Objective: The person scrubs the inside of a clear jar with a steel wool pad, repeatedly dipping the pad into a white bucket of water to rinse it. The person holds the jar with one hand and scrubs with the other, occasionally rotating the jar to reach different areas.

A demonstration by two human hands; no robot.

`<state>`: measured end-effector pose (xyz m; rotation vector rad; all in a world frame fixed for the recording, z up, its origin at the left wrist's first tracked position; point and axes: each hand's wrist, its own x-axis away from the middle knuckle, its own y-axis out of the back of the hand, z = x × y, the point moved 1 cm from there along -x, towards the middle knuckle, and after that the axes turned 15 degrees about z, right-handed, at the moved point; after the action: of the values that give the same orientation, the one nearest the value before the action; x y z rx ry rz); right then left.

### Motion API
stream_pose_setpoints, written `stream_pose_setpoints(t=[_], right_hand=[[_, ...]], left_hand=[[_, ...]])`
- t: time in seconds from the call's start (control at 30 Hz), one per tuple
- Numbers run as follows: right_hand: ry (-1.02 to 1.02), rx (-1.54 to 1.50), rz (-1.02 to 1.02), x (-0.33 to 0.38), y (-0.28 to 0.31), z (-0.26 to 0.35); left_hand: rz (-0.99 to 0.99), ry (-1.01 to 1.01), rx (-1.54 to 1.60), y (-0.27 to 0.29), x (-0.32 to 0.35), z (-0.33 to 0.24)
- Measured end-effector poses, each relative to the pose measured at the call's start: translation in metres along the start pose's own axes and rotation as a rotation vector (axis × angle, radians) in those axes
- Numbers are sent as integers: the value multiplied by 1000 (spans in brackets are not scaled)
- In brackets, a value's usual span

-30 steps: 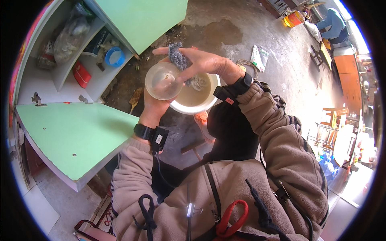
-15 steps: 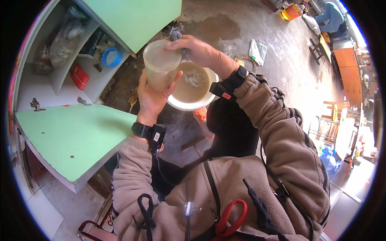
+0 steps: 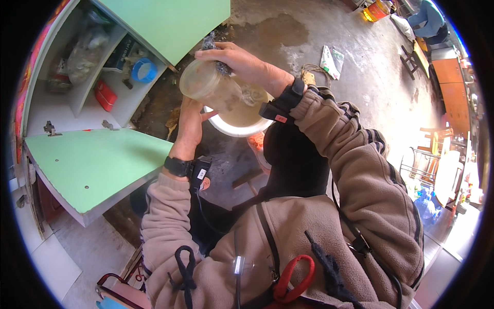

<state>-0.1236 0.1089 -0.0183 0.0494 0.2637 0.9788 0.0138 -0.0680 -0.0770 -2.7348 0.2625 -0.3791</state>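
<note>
Head view: the clear container (image 3: 201,82) was tilted above the white basin (image 3: 237,131), its long axis running from upper left to lower right. The left hand (image 3: 191,123), gripping it from below, was the nearer at its underside; most of those fingers were hidden. The right hand (image 3: 237,59) lay across its upper side, fingers curled around a grey fuzzy pad (image 3: 223,67). The container's wall looked cloudy; its round upper end was possibly the base.

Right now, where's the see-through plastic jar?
In the head view, the see-through plastic jar is left of centre, between the left hand and right hand, partly over the white basin.
</note>
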Motion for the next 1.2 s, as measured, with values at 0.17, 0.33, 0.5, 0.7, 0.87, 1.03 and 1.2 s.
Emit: stream_pose_setpoints(t=[0.17, 0.33, 0.5, 0.7, 0.87, 1.03, 1.2], right_hand=[[-310, -456, -72, 3, -5, 19], [-294, -358, -105, 10, -1, 22], [-229, -269, -144, 17, 9, 29], [-51, -261, -130, 28, 5, 54], [36, -280, 25, 26, 1, 62], [166, 101, 55, 31, -22, 68], [175, 251, -56, 31, -27, 66]], left_hand=[[210, -29, -136, -28, 13, -16], [199, -119, -61, -70, 27, -20], [-10, -357, -99, -107, 24, -21], [-16, -398, 42, -107, 21, -44], [24, -279, 143, -99, 28, -60], [-112, -200, 116, -78, 37, -82], [-147, -259, 58, -68, 22, -91]])
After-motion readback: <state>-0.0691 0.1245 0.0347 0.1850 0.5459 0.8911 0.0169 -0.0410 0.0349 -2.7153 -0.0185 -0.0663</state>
